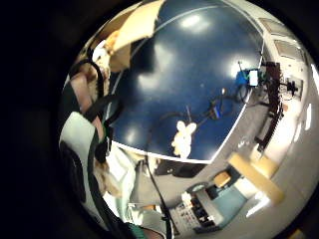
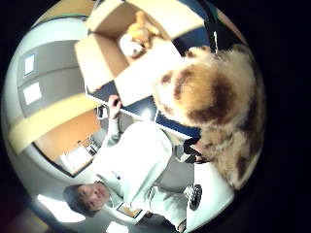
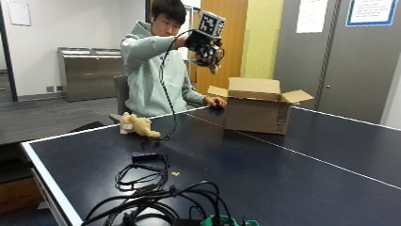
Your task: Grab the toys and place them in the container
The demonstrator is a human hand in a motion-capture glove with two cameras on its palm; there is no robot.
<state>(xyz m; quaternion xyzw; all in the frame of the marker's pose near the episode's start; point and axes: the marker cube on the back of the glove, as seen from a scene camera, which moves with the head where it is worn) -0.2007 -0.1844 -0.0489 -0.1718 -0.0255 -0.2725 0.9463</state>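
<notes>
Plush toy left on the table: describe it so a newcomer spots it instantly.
Start at the dark blue table and find the open cardboard box by the seated person. The plush toy lies near the table's edge, apart from the box, on the side away from it. It is the only soft, tan, furry thing there; its neighbours are black cables.

A cardboard box (image 3: 258, 112) was set on the table (image 3: 300, 174), its flaps opened, with 2 soft toys (image 2: 137, 36) seen lying inside it from the thumb side palm view. The gloved right hand (image 3: 204, 46) was held high above the table, to the left of the box in the outside view, with a plush toy (image 2: 214, 104) close against its palm, while the bare hand (image 3: 216, 101) was rested on the table just beside the box. Another stuffed toy (image 3: 139, 125) was left on the table near the edge in front of the person, well apart from the box, and a tangle of cables (image 3: 153, 195) was spread at the near end.
</notes>
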